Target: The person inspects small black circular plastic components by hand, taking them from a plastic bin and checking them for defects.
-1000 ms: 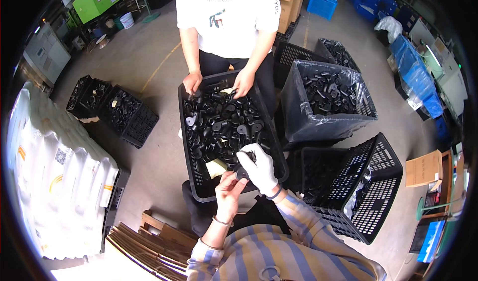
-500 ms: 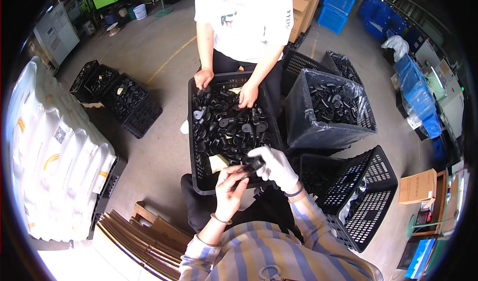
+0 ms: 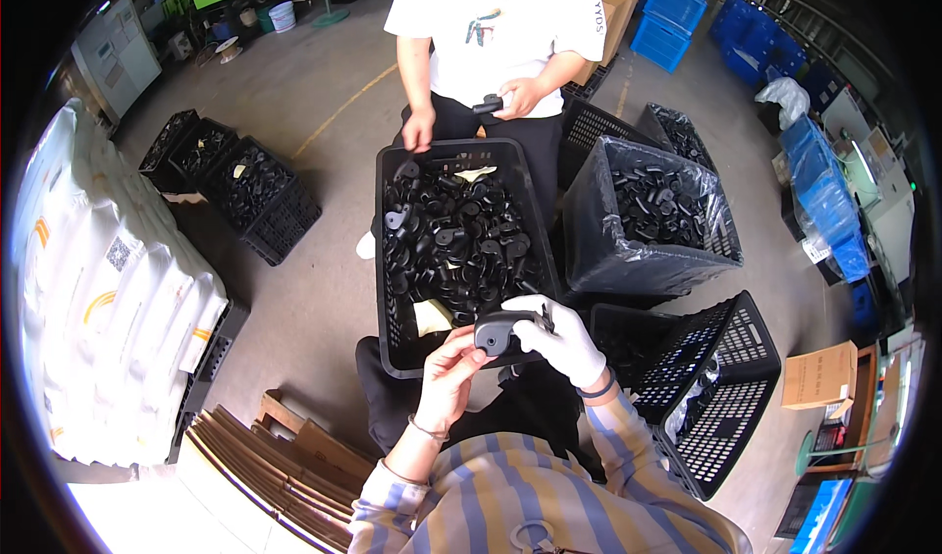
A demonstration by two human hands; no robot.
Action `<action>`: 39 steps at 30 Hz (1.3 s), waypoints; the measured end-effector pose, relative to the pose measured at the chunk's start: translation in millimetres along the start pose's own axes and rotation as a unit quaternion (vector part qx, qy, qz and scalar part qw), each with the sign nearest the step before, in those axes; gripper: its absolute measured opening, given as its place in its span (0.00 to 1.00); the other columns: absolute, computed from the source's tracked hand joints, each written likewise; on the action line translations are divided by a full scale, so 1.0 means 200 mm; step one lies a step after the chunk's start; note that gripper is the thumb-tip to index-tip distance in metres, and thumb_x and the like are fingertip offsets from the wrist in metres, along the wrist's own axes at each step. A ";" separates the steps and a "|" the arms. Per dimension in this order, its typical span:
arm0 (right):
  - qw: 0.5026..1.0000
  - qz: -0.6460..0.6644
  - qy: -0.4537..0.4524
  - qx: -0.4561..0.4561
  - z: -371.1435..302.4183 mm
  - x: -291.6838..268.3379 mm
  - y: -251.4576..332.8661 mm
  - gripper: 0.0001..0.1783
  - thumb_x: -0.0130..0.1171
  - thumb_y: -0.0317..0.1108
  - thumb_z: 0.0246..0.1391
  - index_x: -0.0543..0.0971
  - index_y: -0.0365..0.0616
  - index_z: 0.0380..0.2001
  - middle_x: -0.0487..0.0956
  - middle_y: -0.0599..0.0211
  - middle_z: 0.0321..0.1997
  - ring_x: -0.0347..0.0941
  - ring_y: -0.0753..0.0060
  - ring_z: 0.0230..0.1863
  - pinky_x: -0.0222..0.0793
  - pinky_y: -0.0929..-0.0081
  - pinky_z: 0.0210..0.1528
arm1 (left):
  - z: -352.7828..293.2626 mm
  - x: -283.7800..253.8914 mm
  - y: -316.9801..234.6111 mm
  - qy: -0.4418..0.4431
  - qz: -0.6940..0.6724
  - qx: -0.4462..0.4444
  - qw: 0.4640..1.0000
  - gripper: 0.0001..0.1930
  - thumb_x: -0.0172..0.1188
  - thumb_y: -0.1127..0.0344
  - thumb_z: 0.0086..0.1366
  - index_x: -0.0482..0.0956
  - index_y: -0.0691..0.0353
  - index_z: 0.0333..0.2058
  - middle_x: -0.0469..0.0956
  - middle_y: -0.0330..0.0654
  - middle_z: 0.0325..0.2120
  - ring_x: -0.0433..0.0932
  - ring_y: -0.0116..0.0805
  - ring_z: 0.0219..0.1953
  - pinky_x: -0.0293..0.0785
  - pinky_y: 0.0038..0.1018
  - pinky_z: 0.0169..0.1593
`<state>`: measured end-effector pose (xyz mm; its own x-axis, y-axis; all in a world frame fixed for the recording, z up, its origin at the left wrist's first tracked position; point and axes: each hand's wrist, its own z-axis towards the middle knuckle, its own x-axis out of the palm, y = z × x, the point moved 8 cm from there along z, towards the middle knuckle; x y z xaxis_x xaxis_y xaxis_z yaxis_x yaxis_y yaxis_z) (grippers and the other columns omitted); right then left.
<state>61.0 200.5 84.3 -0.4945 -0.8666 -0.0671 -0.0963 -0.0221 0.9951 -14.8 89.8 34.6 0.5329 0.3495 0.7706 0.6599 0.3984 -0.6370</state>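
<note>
A curved black plastic part (image 3: 497,332) with a rounded end and a small hole is held between my two hands, just above the near edge of a black crate (image 3: 382,299). The bare fingers of my left hand (image 3: 446,375) pinch its rounded end. Around its other end is my right hand (image 3: 569,348), in a white glove. Many similar black parts (image 3: 456,245) fill the crate, with pale yellow pieces (image 3: 431,316) among them. Across from me a person in a white shirt holds another black part (image 3: 488,105); their other hand (image 3: 418,131) hangs over the crate's far left corner.
To the right stand a plastic-lined bin (image 3: 628,264) of black parts and a tilted perforated crate (image 3: 721,397). More filled crates (image 3: 260,196) sit on the floor at left. White sacks (image 3: 118,309) and flattened cardboard (image 3: 265,475) are on my left side.
The part between my hands has turned, so its rounded end and hole now show. The co-worker has lifted one hand out of the crate with a black part and raised the other.
</note>
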 end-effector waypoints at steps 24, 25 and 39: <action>0.991 -0.046 -0.120 -0.034 0.02 0.12 -0.16 0.10 0.51 0.35 0.52 0.73 0.41 0.34 0.74 0.66 0.25 0.70 0.80 0.26 0.65 0.82 0.29 | 0.02 0.02 -0.09 -0.114 0.328 0.187 0.919 0.11 0.48 0.77 0.58 0.64 0.66 0.41 0.69 0.40 0.29 0.68 0.23 0.30 0.67 0.18 0.36; 0.985 -0.068 -0.145 -0.058 0.02 0.16 -0.16 0.10 0.51 0.35 0.52 0.72 0.41 0.34 0.74 0.63 0.26 0.71 0.76 0.26 0.66 0.79 0.29 | 0.03 0.03 -0.12 -0.160 0.449 0.197 0.857 0.07 0.47 0.75 0.60 0.66 0.67 0.38 0.69 0.39 0.25 0.67 0.22 0.28 0.66 0.18 0.33; 0.974 -0.025 -0.214 -0.070 0.01 0.02 -0.10 0.05 0.53 0.29 0.50 0.73 0.40 0.31 0.71 0.74 0.21 0.63 0.88 0.22 0.60 0.86 0.23 | 0.06 -0.12 0.12 -0.109 -0.034 -0.091 0.989 0.16 0.44 0.54 0.63 0.68 0.62 0.36 0.74 0.43 0.27 0.74 0.34 0.26 0.71 0.26 0.28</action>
<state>59.8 198.4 63.6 -0.8094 -0.5769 -0.1096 -0.0247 -0.1530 0.9879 -17.9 100.7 1.8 0.3709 0.5090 0.7768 0.7852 0.2746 -0.5549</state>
